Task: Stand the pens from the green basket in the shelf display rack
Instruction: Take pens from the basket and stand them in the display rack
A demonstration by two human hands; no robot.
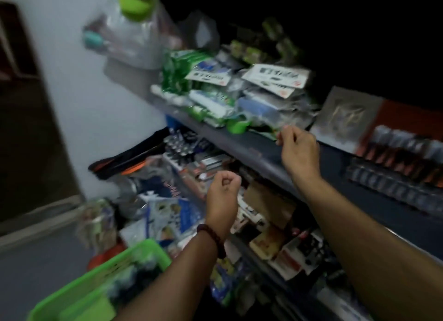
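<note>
The green basket sits at the bottom left with dark, blurred items inside. My left hand, with a bead bracelet on its wrist, is curled into a fist in front of the lower shelf and nothing shows in it. My right hand hovers at the front edge of the grey upper shelf with its fingers curled and nothing visible in them. A rack of upright pens stands at the back of the lower shelf, left of both hands. The whole view is motion-blurred.
Packets in green and white wrapping are piled on the upper shelf. Rows of dark pens or markers in a red box lie to the right. Small boxes and cards crowd the lower shelf. A white wall is at the left.
</note>
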